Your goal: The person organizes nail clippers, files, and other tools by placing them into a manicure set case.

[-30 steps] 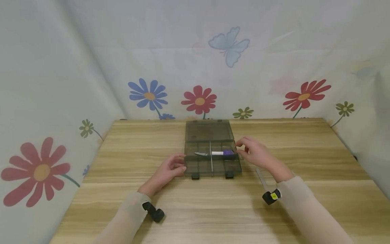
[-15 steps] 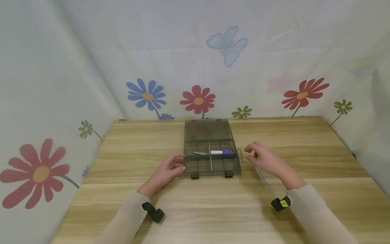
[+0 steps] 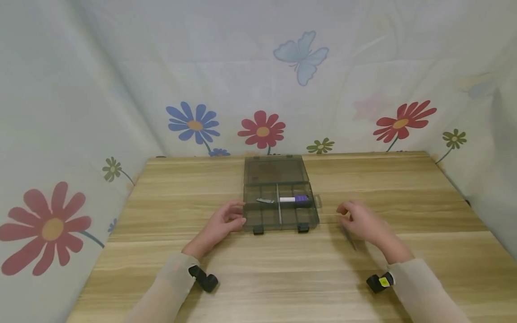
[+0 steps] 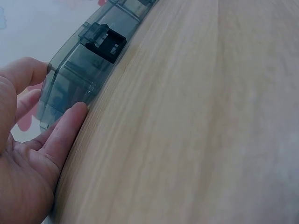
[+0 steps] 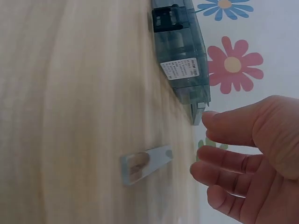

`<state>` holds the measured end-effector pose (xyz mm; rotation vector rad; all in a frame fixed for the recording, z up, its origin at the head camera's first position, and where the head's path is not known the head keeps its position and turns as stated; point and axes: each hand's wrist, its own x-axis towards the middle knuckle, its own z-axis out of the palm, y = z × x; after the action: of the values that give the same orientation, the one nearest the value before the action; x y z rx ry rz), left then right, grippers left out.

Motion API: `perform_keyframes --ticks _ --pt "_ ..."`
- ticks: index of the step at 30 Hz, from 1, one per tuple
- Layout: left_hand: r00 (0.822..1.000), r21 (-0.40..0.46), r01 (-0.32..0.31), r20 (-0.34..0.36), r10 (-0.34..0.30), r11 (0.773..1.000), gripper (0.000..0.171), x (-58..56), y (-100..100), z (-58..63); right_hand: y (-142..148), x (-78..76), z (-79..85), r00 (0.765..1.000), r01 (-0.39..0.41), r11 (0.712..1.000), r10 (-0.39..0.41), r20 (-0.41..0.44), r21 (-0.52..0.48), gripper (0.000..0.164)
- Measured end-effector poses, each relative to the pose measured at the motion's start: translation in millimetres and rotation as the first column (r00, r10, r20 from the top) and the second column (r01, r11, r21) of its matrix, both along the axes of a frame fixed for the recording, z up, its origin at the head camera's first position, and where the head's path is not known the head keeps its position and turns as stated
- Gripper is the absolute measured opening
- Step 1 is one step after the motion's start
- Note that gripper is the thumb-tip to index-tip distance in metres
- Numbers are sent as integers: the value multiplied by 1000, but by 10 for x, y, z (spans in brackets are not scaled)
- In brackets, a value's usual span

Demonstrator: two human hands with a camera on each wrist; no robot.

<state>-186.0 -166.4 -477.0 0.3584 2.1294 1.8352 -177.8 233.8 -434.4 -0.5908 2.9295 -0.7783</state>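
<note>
Box (image 4: 81,72) sits lid-back on the worktop (image 3: 258,278), w/ a silver clipper-like thing (image 3: 265,201) in one of the left compartments and a purple-and-white item (image 3: 300,198) on the right side. Left hand (image 3: 221,222) isn't really gripping, imo: fingers loosely bent, thumb + fingertips resting on the box's left end. Right hand (image 3: 361,220) holds nothing, smallish gap btwn thumb and fingers, hovering nr a shiny flat strip (image 5: 150,163) lying right of the box.

Main risk afaict is the strip: looks smooth and thin, so fingertips might skid it along instead of lifting it. Also, the clear loop (image 3: 317,200) on the box's right side prob snags a sleeve or finger if the right hand passes low. Too much left-hand pressure could slide the box, tbh.
</note>
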Motion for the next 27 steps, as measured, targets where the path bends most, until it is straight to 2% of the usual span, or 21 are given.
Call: perform_keyframes --ticks 3,13,20,24,27 --pt "1000 -7 23 18 -23 1000 53 42 21 131 26 46 -59 1000 25 1000 -25 13 -3 17" --pt "999 -2 25 23 -25 1000 53 54 13 149 38 153 -191 995 91 995 -90 -38 39 20" --pt "1000 -3 12 25 -12 1000 53 52 17 153 64 191 -201 990 139 988 -141 22 68 26" --pt "1000 -9 14 22 -14 1000 53 49 19 148 63 197 -197 986 153 985 -157 54 76 24" --pt "1000 -13 17 21 -16 1000 53 47 22 138 60 200 -206 986 158 985 -162 42 74 20"
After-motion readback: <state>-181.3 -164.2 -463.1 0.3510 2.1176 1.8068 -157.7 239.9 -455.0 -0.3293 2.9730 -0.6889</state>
